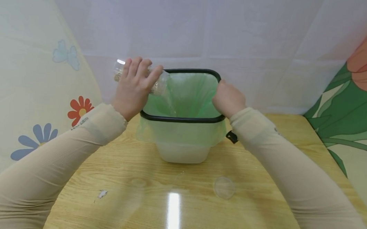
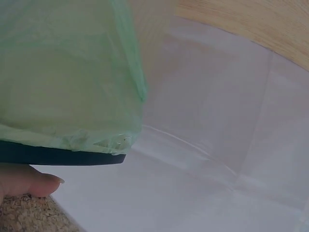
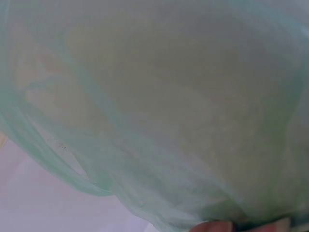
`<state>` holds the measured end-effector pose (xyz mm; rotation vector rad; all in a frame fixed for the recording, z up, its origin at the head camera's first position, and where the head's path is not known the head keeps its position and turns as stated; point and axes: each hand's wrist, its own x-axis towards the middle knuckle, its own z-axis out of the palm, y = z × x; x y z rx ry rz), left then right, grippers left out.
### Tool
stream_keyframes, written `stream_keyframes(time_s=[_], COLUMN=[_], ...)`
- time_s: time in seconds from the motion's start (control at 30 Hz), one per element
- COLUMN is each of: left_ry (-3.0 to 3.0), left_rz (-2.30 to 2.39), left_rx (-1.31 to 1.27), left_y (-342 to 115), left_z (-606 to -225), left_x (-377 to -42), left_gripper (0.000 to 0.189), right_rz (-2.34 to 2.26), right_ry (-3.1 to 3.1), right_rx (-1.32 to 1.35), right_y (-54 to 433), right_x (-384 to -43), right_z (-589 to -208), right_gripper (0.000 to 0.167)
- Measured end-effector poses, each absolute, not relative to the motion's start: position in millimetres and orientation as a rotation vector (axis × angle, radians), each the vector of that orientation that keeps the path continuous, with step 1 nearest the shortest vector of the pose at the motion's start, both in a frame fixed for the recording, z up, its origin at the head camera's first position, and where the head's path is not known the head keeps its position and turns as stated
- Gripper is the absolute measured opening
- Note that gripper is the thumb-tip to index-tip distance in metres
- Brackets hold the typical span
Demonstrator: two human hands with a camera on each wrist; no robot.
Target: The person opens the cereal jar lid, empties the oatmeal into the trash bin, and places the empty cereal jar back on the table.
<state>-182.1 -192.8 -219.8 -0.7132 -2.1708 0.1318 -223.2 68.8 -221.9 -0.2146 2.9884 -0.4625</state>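
My left hand (image 1: pixel 133 84) grips a clear plastic jar (image 1: pixel 160 84) from above, tilted with its mouth over the left side of a small bin. Small tan flakes (image 2: pixel 29 212) lie inside the jar, and a faint streak runs from its mouth into the bin. The bin (image 1: pixel 182 154) is pale and stands upright, with a black rim (image 1: pixel 183 120). A green bag (image 1: pixel 190 94) lines it and folds down outside. My right hand (image 1: pixel 229 99) holds the rim's right side; its fingertips (image 3: pixel 215 226) show at the bag's edge in the right wrist view.
A clear round lid (image 1: pixel 224 187) lies on the wooden table (image 1: pixel 128 208) in front of the bin. A small white scrap (image 1: pixel 102 194) is at left. A black handle-like piece (image 1: pixel 232 136) sticks out at the bin's right. White sheeting (image 1: pixel 188 31) hangs close behind.
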Motion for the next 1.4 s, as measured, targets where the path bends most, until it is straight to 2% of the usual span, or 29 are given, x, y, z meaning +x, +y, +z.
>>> stream_keyframes(time_s=[1.4], left_ry=[-2.105], left_rz=[0.169], left_rx=[-0.742], left_y=[-188.8], left_z=[-223.3], left_x=[-188.6], left_gripper=[0.052], right_rz=[-0.464], right_ry=[2.991], right_rx=[-0.239], right_y=[69.5], right_x=[-222.8], right_z=[-222.1], right_gripper=[0.060])
